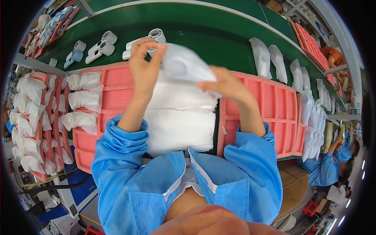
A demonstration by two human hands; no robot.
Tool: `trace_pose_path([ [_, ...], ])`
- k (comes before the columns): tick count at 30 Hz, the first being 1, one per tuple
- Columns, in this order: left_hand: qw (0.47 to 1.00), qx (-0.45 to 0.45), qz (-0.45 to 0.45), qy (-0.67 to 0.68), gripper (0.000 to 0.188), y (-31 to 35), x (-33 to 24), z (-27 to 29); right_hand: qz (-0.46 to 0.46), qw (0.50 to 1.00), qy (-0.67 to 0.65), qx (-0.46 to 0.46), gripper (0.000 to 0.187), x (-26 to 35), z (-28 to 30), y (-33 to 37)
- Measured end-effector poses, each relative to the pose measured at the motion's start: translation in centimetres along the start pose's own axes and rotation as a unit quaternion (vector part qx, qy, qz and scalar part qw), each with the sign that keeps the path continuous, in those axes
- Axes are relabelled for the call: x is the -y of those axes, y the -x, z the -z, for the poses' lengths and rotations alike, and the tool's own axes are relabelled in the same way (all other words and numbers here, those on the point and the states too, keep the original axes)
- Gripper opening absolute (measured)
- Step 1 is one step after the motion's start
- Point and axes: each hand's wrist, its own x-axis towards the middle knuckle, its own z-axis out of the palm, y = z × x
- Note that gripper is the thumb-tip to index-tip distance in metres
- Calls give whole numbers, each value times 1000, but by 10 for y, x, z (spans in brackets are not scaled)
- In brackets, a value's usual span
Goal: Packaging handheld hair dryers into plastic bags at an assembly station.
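Fingers of the left hand (145,64) and right hand (229,84) pinched opposite ends of a translucent white bag (187,56), held at upper centre of the frame above a stack of white bags (180,127); a rounded grey shape inside was blurred. Step in hand judged to be bagging a part; next move seemed to call for seating it fully, both pinches kept light.

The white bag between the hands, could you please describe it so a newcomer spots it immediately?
Find the green surface, then the nearer white stack. Over its far end, the left hand and the right hand hold the white bag. Unlike bagged pieces resting nearby, it is held aloft.
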Motion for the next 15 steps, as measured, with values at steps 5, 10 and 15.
trace_pose_path([
  [5,969,240,1,-59,26,50,3,-44,-60,844,329,-419,37,-63,85,-39],
  [10,934,329,-43,-130,24,83,10,-70,-182,629,587,-475,49,-102,103,-51],
  [15,926,309,-130,-176,21,93,23,-75,112,757,507,-397,56,-62,58,-102],
])
